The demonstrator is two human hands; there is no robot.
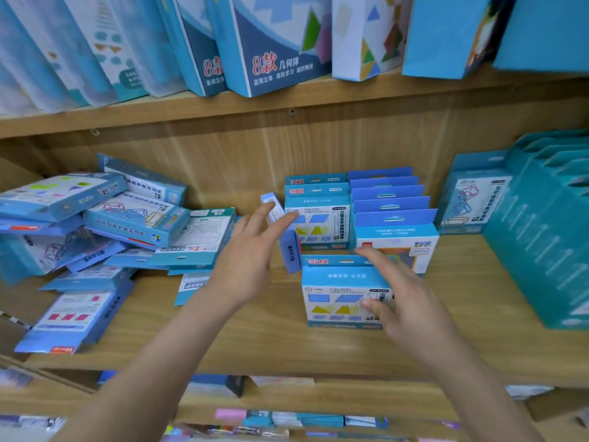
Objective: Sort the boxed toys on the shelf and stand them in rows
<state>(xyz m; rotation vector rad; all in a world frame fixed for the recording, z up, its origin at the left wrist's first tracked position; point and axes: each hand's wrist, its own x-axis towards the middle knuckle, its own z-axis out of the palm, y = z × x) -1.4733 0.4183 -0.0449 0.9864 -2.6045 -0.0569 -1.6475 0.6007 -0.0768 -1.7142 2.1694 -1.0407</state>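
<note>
Small blue toy boxes fill the middle wooden shelf (255, 339). A loose heap of boxes (95, 224) lies flat at the left. Two rows of upright boxes (385, 205) stand at the centre back. One box with yellow and blue shapes (334, 298) stands alone in front of them. My right hand (404, 301) rests against its right side, fingers spread, thumb on its face. My left hand (255, 250) hovers open beside a tilted box (288, 240) that leans on the left row; its fingertips are close to that box's top.
Teal boxes (541, 234) stand in a row at the right of the shelf. Larger blue and white boxes (271, 43) stand on the shelf above. A lower shelf (287, 419) holds more packages. Bare wood lies at the shelf front.
</note>
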